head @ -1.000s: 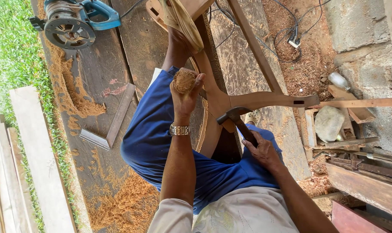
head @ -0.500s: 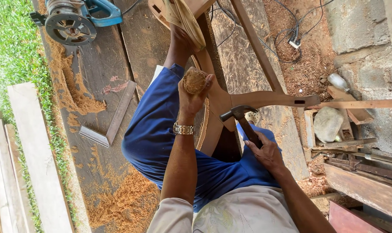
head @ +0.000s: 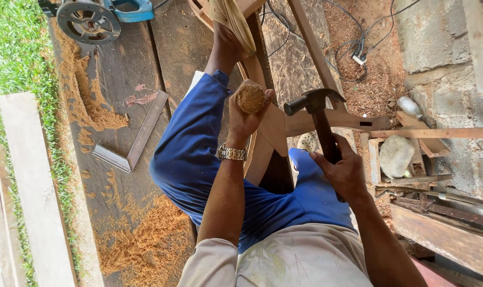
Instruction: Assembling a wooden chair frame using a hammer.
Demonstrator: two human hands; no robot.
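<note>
My left hand [head: 245,118], with a metal watch on the wrist, grips a short round wooden piece [head: 250,98] whose cut end faces up, held against a curved wooden frame [head: 270,127] between my legs. My right hand [head: 343,169] is closed on the dark handle of a claw hammer [head: 315,102], its head raised just right of the round piece and above the frame's cross arm. My left leg in blue trousers stretches forward, its foot in a sandal [head: 233,21] on the frame.
A blue circular saw [head: 95,17] lies at the top left on dark planks strewn with sawdust [head: 140,239]. A metal square [head: 129,143] lies on the planks. Pale boards [head: 34,191] and grass are at the left; concrete blocks, timber scraps and a cable at the right.
The hammer has swung up and toward the round piece, and my right hand has slid nearer the frame. My left hand keeps holding the round piece in place.
</note>
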